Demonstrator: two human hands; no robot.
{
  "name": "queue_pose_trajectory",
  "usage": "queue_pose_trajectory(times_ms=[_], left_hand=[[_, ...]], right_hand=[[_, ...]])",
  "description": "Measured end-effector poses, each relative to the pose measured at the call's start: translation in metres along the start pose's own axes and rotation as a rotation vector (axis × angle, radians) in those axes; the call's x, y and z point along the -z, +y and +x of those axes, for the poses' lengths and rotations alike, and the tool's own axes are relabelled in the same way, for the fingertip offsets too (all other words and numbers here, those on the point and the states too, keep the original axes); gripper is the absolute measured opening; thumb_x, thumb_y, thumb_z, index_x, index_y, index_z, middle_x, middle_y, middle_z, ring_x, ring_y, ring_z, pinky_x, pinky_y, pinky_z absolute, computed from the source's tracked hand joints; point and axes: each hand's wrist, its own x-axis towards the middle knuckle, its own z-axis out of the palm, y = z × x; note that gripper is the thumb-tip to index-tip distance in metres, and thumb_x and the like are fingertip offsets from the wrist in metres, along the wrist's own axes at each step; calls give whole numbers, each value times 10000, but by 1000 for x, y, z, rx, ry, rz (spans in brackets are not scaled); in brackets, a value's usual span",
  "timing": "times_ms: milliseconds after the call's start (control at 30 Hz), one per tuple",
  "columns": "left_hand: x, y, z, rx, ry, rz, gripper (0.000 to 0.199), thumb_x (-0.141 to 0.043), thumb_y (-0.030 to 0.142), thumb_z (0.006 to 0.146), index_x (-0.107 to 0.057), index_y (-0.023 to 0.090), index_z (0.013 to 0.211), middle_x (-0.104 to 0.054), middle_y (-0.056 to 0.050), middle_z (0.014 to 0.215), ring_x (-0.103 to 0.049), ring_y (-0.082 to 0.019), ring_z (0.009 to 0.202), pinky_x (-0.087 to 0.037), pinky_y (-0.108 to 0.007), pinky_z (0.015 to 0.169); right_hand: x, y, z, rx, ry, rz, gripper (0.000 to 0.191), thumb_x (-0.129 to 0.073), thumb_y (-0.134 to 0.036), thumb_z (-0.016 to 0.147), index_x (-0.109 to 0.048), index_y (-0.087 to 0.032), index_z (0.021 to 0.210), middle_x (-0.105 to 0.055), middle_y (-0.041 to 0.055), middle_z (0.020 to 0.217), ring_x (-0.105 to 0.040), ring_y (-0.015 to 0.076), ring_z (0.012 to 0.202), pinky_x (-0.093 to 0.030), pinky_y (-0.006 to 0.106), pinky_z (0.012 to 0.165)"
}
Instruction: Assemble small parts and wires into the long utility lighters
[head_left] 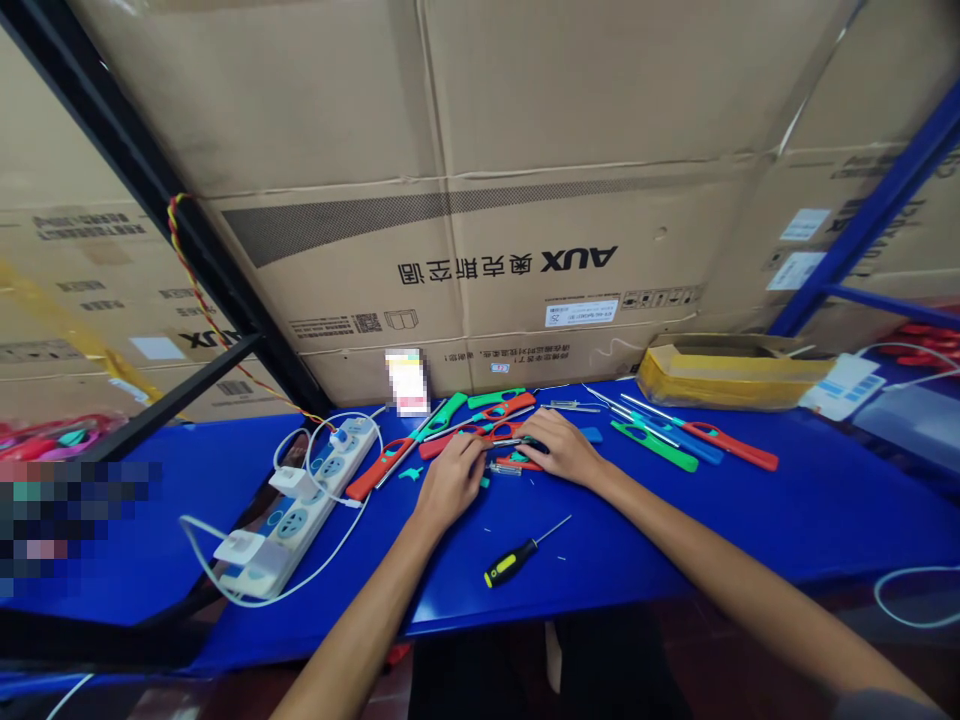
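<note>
Both bare hands are held low over a heap of long-nosed utility lighters with red and green plastic bodies [480, 425], which is spread across a bright blue worktop [675, 530]. The left hand [450, 482] is curved down at the near edge of the heap, and its grip is partly closed, with the fingers [469, 455] bent over the lighter parts. The right hand [559, 447] is laid over the far side of the heap, and its grip is likewise partly closed. Whether anything is held by either grip cannot be told, as the fingertips are hidden among the parts. A thin silver metal rod [504, 442] is seen between the two hands, just beside the heap's centre. To the left of the heap, an orange-red lighter [379, 468] and a white multi-socket power strip [300, 510] are placed; to its right lie a long green lighter [654, 445] and a long red lighter [731, 447]. Below the heap, a yellow-and-black screwdriver [511, 563] is laid, while a brown cardboard carton printed AUX [577, 260] stands beyond it.
</note>
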Motion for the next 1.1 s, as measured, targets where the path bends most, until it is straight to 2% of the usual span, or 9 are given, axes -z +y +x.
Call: queue_pose_trajectory(times_ms=[333, 500, 800, 967, 1100], left_hand=[[-2, -2, -2, -5, 4, -25, 252, -512, 133, 1078, -652, 240, 1258, -724, -84, 1174, -703, -234, 1105, -605, -385, 941], [-2, -3, -1, -14, 12, -16, 263, -517, 116, 1066, -652, 242, 1253, -726, -84, 1175, -705, -236, 1108, -607, -387, 945], [-3, -4, -2, -8, 15, -34, 232, -512, 123, 1074, -666, 231, 1209, -731, -84, 1159, -712, -227, 1094, -615, -366, 928], [-1, -4, -1, -11, 18, -42, 228, -507, 141, 1086, -674, 231, 1213, -745, -83, 1162, -729, -222, 1074, -619, -365, 919], [1, -3, -1, 12, 1, -31, 253, -504, 153, 1094, -664, 244, 1268, -750, -71, 1190, -744, -221, 1078, -615, -351, 906]], right_hand=[[2, 0, 1, -18, 5, 11, 73, -676, -290, 1053, -695, -219, 1061, -739, 72, 984, -655, 246, 922, -524, 398, 861], [2, -1, 1, -26, 1, 16, 75, -662, -279, 1060, -679, -222, 1107, -741, 73, 1007, -654, 253, 958, -525, 403, 872], [-1, -2, -2, -59, -20, 27, 49, -696, -232, 1029, -650, -213, 1035, -736, 64, 971, -645, 249, 914, -523, 391, 830], [1, 2, 0, -69, 6, 11, 106, -704, -289, 1033, -672, -207, 1091, -748, 85, 1013, -669, 261, 933, -547, 407, 842], [7, 6, 2, -26, 6, -1, 113, -660, -315, 1066, -714, -217, 1083, -753, 74, 965, -672, 254, 917, -550, 420, 869]])
